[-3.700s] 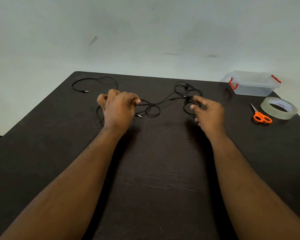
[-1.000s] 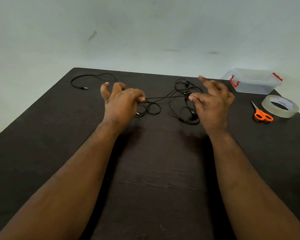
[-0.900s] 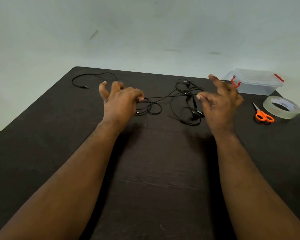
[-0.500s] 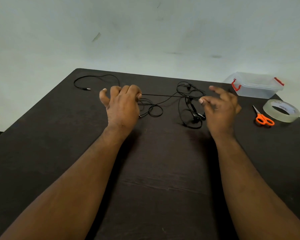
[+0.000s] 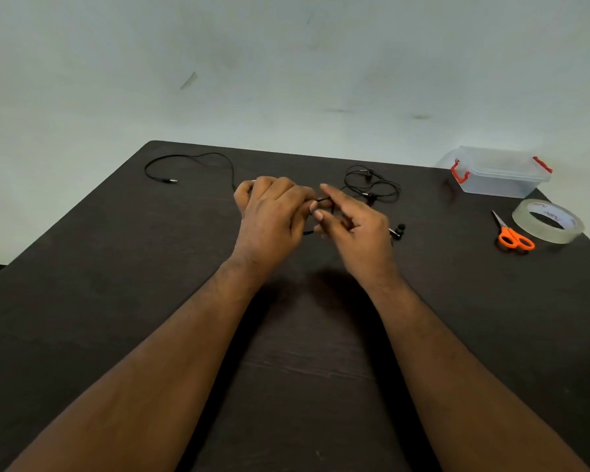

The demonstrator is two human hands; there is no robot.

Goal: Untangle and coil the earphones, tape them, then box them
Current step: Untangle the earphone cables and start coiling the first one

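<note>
Black wired earphones (image 5: pixel 372 185) lie tangled on the dark table (image 5: pixel 116 301). Their plug end (image 5: pixel 172 180) curls off to the far left, and one earbud (image 5: pixel 399 229) rests by my right wrist. My left hand (image 5: pixel 269 216) is closed around a bunch of the cable at the table's middle. My right hand (image 5: pixel 355 226) is right against it, thumb and forefinger pinching a strand of the same cable. The cable between the two hands is mostly hidden by my fingers.
A clear plastic box (image 5: pixel 498 170) with red latches stands at the far right corner. Nearer the right edge lies a roll of clear tape (image 5: pixel 547 224), and orange-handled scissors (image 5: pixel 511 236) lie just left of it. A pale wall rises behind the table.
My right hand has moved left and met my left hand, so the stretched strand between them is gone. The loops under my right hand have shifted, leaving one earbud exposed.
</note>
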